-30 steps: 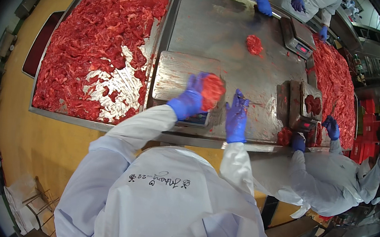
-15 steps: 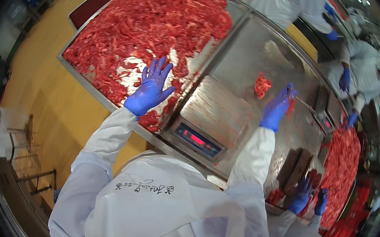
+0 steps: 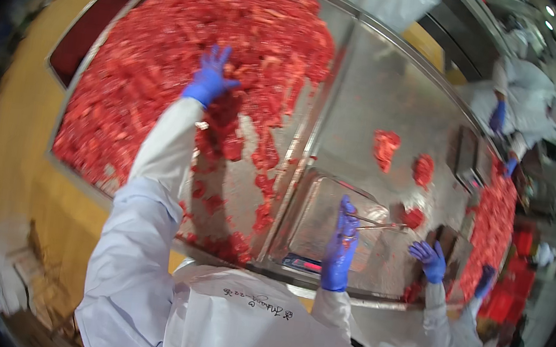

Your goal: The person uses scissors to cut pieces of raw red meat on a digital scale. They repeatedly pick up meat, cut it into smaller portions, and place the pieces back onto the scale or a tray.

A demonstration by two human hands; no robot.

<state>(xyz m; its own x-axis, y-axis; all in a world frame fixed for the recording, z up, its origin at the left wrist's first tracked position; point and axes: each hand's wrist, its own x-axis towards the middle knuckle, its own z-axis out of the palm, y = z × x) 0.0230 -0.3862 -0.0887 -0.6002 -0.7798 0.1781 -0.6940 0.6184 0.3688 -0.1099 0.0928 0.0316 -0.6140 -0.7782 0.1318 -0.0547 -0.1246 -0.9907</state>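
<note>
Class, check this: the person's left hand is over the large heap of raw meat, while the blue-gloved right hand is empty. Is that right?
Not quite: the blue-gloved right hand isn't empty; the head view shows it holding slim metal tongs. The left hand is indeed over the large heap of raw meat.

Bright light glints off the desk [image 3: 372, 68], shadow falls beside the left sleeve [image 3: 164, 140], slight blur smears the meat [image 3: 161, 57], and straight edges bend toward the black rim.
</note>
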